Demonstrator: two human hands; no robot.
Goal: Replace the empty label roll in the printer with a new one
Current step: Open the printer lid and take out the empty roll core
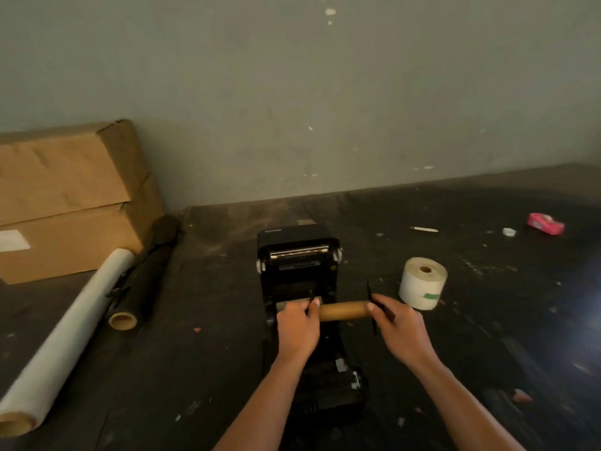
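A black label printer (pixel 297 255) stands open on the dark table, its lid tilted back toward the wall. Above its front I hold the empty brown cardboard core (pixel 344 310) level, on a black spindle. My left hand (pixel 297 323) grips the core's left end. My right hand (pixel 401 327) holds the right end, fingers on the thin black guide disc (pixel 370 307) of the spindle. A full white label roll (pixel 422 283) with a green tape tab stands upright on the table, right of the printer.
Two brown cardboard boxes (pixel 65 196) are stacked at the left against the grey wall. A long white paper roll (pixel 68 333) and a black roll (pixel 143 288) lie beside them. A pink packet (pixel 546 223), a pen (pixel 422 229) and small scraps lie at the far right.
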